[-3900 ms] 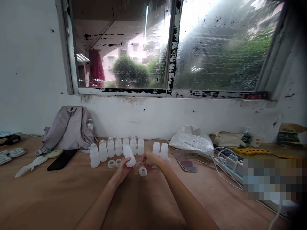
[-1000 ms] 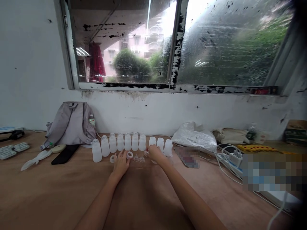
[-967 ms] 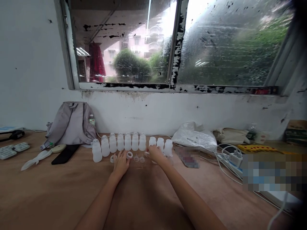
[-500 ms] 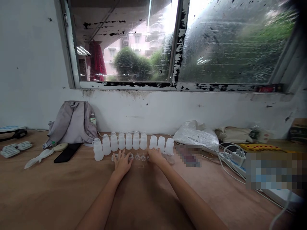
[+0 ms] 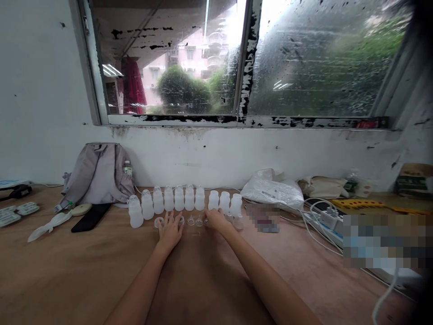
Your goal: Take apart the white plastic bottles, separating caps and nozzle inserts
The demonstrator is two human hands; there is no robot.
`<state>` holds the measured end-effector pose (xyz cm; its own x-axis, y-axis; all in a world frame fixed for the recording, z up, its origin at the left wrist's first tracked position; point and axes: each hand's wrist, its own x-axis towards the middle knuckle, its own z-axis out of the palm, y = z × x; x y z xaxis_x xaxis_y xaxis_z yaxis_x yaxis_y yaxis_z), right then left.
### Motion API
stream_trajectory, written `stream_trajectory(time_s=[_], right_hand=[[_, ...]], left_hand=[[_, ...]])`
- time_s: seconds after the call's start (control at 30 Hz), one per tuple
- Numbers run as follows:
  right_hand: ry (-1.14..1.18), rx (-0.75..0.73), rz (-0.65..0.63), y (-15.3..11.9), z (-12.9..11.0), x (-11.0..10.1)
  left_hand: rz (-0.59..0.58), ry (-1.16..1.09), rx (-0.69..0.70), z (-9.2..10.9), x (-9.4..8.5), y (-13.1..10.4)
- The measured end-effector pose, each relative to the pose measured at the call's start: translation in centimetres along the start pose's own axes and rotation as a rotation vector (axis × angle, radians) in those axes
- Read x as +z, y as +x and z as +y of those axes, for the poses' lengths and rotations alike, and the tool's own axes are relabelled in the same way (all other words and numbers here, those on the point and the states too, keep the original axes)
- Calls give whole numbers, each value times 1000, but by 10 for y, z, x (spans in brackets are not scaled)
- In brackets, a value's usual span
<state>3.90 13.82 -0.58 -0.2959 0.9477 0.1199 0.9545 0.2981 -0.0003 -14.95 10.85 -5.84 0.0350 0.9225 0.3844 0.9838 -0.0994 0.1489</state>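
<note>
A row of frosted white baby bottles (image 5: 169,198) stands upright along the back of the table; those on the left wear clear domed caps (image 5: 157,190), while three at the right end have open tops (image 5: 224,194). In front lies a line of small clear bottle nipples (image 5: 191,221). My left hand (image 5: 170,230) rests among the left ones, its fingers spread and touching some of them. Curled fingers of my right hand (image 5: 215,221) close on a clear nipple (image 5: 206,221) right of the middle; the hand partly hides others behind it.
A grey backpack (image 5: 98,176), a black phone-like slab (image 5: 90,218) and a white strip (image 5: 50,225) lie left. To the right are a plastic-wrapped package (image 5: 274,189), white cables (image 5: 316,241), a power strip (image 5: 389,273) and a yellow strip (image 5: 358,205). A wall with a window stands behind.
The whole scene has shifted slightly left as the head turned. Both hands stay at nearly the same places along the line of nipples.
</note>
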Motion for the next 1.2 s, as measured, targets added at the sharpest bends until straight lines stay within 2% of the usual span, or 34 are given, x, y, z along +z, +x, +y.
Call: stream_trajectory(time_s=[0.17, 0.27, 0.43, 0.6, 0.7, 0.8, 0.87, 0.93, 1.07, 1.13, 1.2], right_hand=[[38, 8, 41, 4, 4, 2], [77, 9, 109, 8, 9, 1], [130, 41, 310, 21, 10, -10], [228, 8, 559, 51, 1, -23], [265, 2, 542, 66, -3, -26], [303, 15, 489, 68, -4, -28], [311, 25, 490, 60, -4, -31], [335, -3, 543, 43, -5, -37], [519, -220, 748, -9, -10, -47], [634, -234, 730, -37, -12, -46], [719, -245, 635, -62, -12, -40]], left_hand=[[-54, 9, -9, -2, 0, 1], [-69, 16, 2, -2, -1, 1], [-118, 10, 10, -5, -2, 1], [-181, -11, 2, -8, -4, 1], [-162, -14, 8, -10, -3, 0], [-61, -9, 7, -9, -1, 0], [74, -27, 21, -6, -3, 1], [246, -84, 86, 2, -9, 1], [551, -244, 297, 26, -33, -4], [597, -295, 362, 40, -43, -8], [530, -326, 412, 51, -48, -14]])
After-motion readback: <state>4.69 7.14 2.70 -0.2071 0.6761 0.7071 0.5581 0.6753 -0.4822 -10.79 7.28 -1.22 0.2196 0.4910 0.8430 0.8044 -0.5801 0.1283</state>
